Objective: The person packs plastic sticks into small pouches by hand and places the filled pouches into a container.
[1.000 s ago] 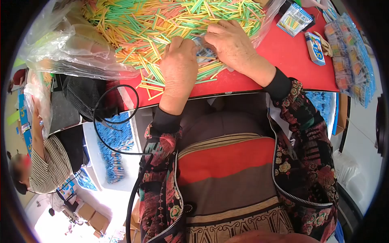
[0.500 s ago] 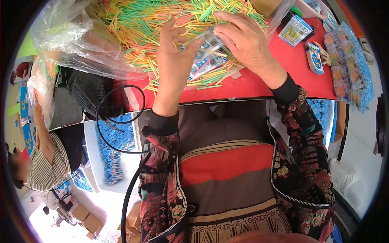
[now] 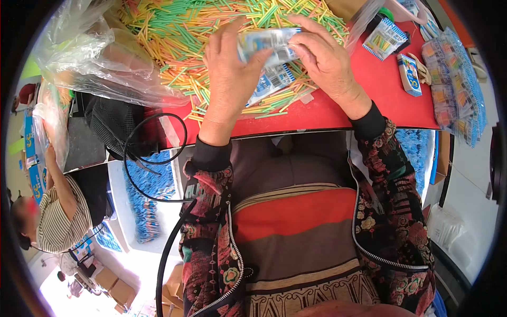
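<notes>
A small clear plastic packet [image 3: 272, 41] with blue and white print, smeared by motion, is held up between my two hands. My left hand [image 3: 228, 68] grips its left end, with the thumb across the front. At its right edge my right hand [image 3: 326, 66] closes thumb and fingertips on the plastic. Just beneath lies another blue-and-white packet [image 3: 273, 82] on the pile of thin coloured sticks [image 3: 179, 42], which are green, yellow and orange. Whether the held packet contains sticks cannot be made out.
On the red tabletop [image 3: 369, 84] to the right are a filled packet [image 3: 384, 39], a small blue-and-white box [image 3: 410, 75] and a strip of packets [image 3: 457, 87]. A clear plastic bag [image 3: 100, 58] and black cable [image 3: 185, 132] lie left. A co-worker [image 3: 63, 211] sits farther left.
The held packet has risen away from the one lying on the sticks and now stretches between both hands. My left hand has closed on its left end.
</notes>
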A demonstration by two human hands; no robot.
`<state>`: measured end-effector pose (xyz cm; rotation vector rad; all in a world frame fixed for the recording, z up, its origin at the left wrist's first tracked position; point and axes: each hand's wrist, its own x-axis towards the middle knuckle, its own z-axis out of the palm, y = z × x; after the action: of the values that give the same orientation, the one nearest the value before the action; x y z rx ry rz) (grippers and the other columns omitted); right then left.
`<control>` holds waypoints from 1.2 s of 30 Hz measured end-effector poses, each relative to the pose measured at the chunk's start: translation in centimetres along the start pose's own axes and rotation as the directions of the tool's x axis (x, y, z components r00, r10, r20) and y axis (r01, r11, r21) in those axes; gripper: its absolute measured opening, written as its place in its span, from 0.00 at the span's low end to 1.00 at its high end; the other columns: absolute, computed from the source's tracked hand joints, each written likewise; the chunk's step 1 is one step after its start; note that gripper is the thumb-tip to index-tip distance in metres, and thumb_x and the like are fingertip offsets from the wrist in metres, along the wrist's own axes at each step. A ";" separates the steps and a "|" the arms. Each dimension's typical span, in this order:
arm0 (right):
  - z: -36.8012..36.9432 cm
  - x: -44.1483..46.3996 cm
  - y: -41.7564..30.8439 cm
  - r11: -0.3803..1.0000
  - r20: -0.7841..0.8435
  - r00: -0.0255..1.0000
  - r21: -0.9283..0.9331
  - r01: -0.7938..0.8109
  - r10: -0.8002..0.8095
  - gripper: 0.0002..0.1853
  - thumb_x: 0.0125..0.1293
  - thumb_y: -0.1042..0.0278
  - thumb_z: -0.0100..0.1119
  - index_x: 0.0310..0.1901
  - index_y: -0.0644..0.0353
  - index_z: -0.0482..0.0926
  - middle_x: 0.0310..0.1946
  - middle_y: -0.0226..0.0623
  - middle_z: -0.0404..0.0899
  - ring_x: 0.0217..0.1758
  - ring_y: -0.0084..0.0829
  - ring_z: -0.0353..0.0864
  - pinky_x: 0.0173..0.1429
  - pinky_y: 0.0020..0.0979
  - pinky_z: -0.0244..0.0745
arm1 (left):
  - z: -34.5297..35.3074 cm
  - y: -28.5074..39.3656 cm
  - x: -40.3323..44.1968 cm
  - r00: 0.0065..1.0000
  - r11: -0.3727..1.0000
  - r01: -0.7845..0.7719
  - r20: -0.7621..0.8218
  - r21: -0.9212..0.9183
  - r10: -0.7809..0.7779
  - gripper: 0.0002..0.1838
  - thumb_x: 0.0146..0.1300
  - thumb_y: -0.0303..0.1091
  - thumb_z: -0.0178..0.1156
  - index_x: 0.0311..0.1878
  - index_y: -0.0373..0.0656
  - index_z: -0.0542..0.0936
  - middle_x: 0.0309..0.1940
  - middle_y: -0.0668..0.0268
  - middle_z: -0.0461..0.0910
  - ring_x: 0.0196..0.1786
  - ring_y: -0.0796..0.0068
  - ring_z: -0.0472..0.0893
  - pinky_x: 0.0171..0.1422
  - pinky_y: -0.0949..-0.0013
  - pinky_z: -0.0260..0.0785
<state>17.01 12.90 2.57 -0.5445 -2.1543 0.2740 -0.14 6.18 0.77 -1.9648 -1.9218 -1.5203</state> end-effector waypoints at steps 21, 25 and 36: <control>-0.9 -2.0 -1.3 0.343 0.540 0.618 0.527 -0.778 0.572 0.11 0.64 0.69 0.61 0.45 0.66 0.77 0.36 0.30 0.80 0.38 0.18 0.78 0.43 0.21 0.75 | -0.8 2.8 -3.1 0.732 0.049 0.553 0.457 -0.832 -0.505 0.15 0.60 0.25 0.62 0.51 0.37 0.76 0.41 0.66 0.80 0.40 0.80 0.79 0.47 0.75 0.73; -0.9 -2.6 -1.2 0.417 0.482 0.683 0.551 -0.723 0.548 0.10 0.63 0.69 0.62 0.41 0.65 0.78 0.33 0.30 0.80 0.33 0.17 0.77 0.35 0.20 0.75 | -1.0 2.8 -3.5 0.694 0.132 0.637 0.490 -0.760 -0.528 0.11 0.63 0.30 0.60 0.47 0.36 0.79 0.37 0.67 0.82 0.38 0.81 0.79 0.45 0.77 0.72; -0.5 -3.0 -2.0 0.746 0.325 0.809 0.324 -0.582 0.490 0.12 0.66 0.64 0.59 0.32 0.66 0.79 0.20 0.29 0.77 0.19 0.15 0.73 0.21 0.19 0.68 | -1.2 2.9 -4.5 0.800 0.400 0.574 0.386 -0.714 -0.459 0.08 0.59 0.28 0.64 0.41 0.41 0.79 0.34 0.71 0.78 0.36 0.84 0.74 0.41 0.78 0.68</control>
<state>18.41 9.72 1.52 -0.9186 -2.0084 1.1366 2.34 1.32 0.38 -1.6980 -2.2689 -2.9939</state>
